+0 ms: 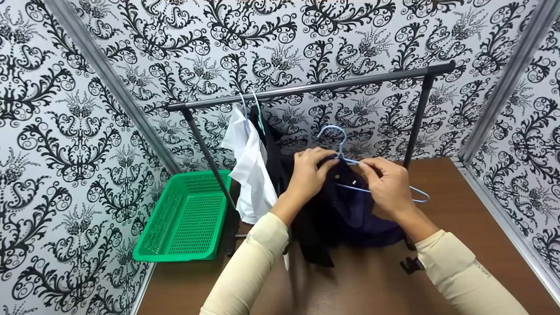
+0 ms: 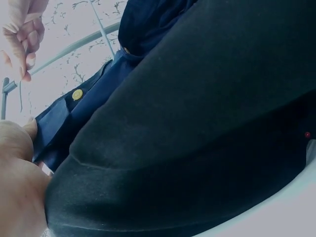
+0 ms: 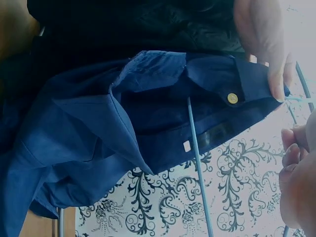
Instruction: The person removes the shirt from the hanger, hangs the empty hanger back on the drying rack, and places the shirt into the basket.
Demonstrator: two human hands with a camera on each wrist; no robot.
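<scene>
Nearest the wearer: both forearms in pale sleeves (image 1: 247,262), reaching forward. Left hand (image 1: 309,170) pinches a corner of the navy garment (image 3: 79,123) by its band, thumb and fingers closed right beside the hanger's neck; whether it also has the wire, cannot tell. Right hand (image 1: 388,183) pinches one sloping arm of the blue hanger (image 1: 344,139), thumb against curled fingers, little gap.

Garment hangs between and below the hands, over the table (image 1: 442,188), in front of the rack. Likely soft and limp, moderately light, apt to fold in on itself; not fragile. Best hold: the doubled band, firmer than the loose cloth. Hanger probably light, stiff, somewhat slick; neck or arm gives the surest pinch.

Looks: deep navy, matte, creased; gold button (image 3: 232,98) on the band, small white tag (image 3: 186,146) inside the gaping opening, hanger's lower bar running into it. Cut unclear.

Beyond, to the left: white garment (image 1: 251,175) and black garment (image 1: 273,162) on the rack (image 1: 306,89); green basket (image 1: 173,257) beside them. Farthest, scroll-patterned wall (image 1: 280,57).
</scene>
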